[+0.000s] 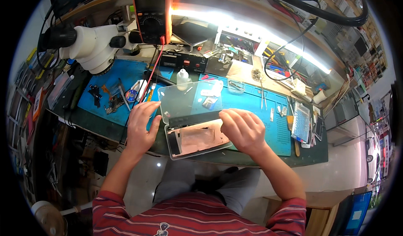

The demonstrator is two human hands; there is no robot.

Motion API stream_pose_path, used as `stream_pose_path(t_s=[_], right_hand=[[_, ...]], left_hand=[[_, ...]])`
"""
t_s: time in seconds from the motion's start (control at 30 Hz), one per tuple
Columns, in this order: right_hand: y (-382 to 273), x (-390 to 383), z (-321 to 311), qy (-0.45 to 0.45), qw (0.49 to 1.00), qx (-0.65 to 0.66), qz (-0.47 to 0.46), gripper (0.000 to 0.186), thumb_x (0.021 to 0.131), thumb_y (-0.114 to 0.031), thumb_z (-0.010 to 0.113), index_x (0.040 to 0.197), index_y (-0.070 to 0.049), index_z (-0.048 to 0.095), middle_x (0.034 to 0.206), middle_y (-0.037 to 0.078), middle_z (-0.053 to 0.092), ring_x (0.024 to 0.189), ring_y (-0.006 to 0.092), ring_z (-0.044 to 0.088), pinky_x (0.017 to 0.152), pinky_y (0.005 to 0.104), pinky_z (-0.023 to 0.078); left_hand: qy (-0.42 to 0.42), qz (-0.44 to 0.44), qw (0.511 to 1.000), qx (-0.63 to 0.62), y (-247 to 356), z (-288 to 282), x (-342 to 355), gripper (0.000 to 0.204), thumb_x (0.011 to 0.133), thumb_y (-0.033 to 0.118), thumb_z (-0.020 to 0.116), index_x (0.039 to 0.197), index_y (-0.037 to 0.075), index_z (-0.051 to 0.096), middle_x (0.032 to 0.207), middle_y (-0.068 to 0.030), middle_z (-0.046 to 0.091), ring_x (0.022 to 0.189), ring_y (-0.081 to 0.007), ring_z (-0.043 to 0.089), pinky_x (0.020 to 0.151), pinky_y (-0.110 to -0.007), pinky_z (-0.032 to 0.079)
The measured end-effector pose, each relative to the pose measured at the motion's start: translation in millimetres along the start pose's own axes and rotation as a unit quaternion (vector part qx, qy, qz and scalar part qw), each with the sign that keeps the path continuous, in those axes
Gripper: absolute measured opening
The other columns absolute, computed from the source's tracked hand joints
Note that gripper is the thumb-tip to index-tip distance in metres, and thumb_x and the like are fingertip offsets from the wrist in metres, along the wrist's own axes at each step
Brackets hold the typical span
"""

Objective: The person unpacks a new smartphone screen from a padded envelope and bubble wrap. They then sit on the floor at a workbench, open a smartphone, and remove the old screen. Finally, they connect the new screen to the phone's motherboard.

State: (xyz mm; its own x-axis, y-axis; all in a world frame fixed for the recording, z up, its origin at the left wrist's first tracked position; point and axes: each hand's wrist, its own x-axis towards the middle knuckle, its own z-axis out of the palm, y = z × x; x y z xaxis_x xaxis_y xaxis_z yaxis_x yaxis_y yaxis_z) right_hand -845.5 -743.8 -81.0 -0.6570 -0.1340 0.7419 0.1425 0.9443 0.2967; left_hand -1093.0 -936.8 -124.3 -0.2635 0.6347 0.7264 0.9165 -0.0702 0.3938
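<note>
A clear plastic box stands open at the bench's front edge, its see-through lid (178,104) tilted up at the back. In its tray lies a flat phone-sized part (197,138), coppery pink with a dark strip at its left end. My left hand (142,125) is at the lid's left edge, with fingertips and thumb against the rim. At the right edge, my right hand (243,129) pinches the lid's corner, its fingers curled and the thumb mostly hidden. Through the lid show the blue mat and small pale pieces.
Behind the box spreads a blue work mat (247,106) with a small clear dish (236,86), tweezers (263,97) and a dropper bottle (182,78). A microscope (90,47) stands at left, an orange multimeter (152,15) hangs above. Phone parts (115,99) lie at left, a blue-keyed board (301,122) at right.
</note>
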Motion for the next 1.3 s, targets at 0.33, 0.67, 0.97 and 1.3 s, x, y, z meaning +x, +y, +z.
stream_pose_path(t_s=[0.33, 0.67, 0.97, 1.3], right_hand=[[59.2, -82.7, -52.9, 0.007, 0.893, 0.078, 0.443, 0.028, 0.089, 0.002, 0.064, 0.114, -0.001, 0.076, 0.088, 0.011, 0.074, 0.076, 0.0158, 0.07, 0.069, 0.031, 0.055], [169.9, -119.4, 14.1, 0.025, 0.585, 0.375, 0.719, 0.032, 0.1, -0.017, 0.068, 0.128, -0.004, 0.069, 0.109, 0.003, 0.074, 0.091, 0.0118, 0.07, 0.077, 0.0271, 0.054], [64.0, -29.3, -6.8, -0.213, 0.875, 0.168, 0.401, 0.021, 0.092, -0.017, 0.073, 0.109, -0.004, 0.074, 0.098, 0.012, 0.072, 0.09, 0.0284, 0.068, 0.082, 0.0385, 0.055], [2.1, 33.4, -4.4, -0.44, 0.866, 0.195, 0.137, 0.058, 0.072, -0.04, 0.09, 0.114, -0.008, 0.067, 0.111, 0.011, 0.058, 0.109, 0.0304, 0.056, 0.095, 0.0399, 0.048]], left_hand=[[0.004, -0.006, 1.0, 0.003, -2.5, 0.7, -1.9, 0.033, 0.095, 0.006, 0.069, 0.128, 0.003, 0.065, 0.123, -0.0162, 0.069, 0.114, -0.037, 0.063, 0.101, -0.046, 0.048], [-0.165, -0.007, 0.984, -0.066, 33.3, -14.5, 1.5, 0.037, 0.092, 0.013, 0.075, 0.127, 0.007, 0.065, 0.118, -0.0106, 0.071, 0.108, -0.0322, 0.064, 0.096, -0.044, 0.047], [-0.219, -0.023, 0.975, -0.027, 49.3, -19.9, -0.8, 0.056, 0.082, 0.017, 0.083, 0.132, 0.004, 0.063, 0.124, -0.0146, 0.066, 0.115, -0.0356, 0.06, 0.102, -0.044, 0.047], [-0.271, -0.059, 0.961, -0.014, 53.3, -40.4, -7.7, 0.08, 0.082, 0.029, 0.085, 0.147, 0.003, 0.048, 0.136, -0.0168, 0.057, 0.125, -0.0356, 0.053, 0.108, -0.046, 0.043]])
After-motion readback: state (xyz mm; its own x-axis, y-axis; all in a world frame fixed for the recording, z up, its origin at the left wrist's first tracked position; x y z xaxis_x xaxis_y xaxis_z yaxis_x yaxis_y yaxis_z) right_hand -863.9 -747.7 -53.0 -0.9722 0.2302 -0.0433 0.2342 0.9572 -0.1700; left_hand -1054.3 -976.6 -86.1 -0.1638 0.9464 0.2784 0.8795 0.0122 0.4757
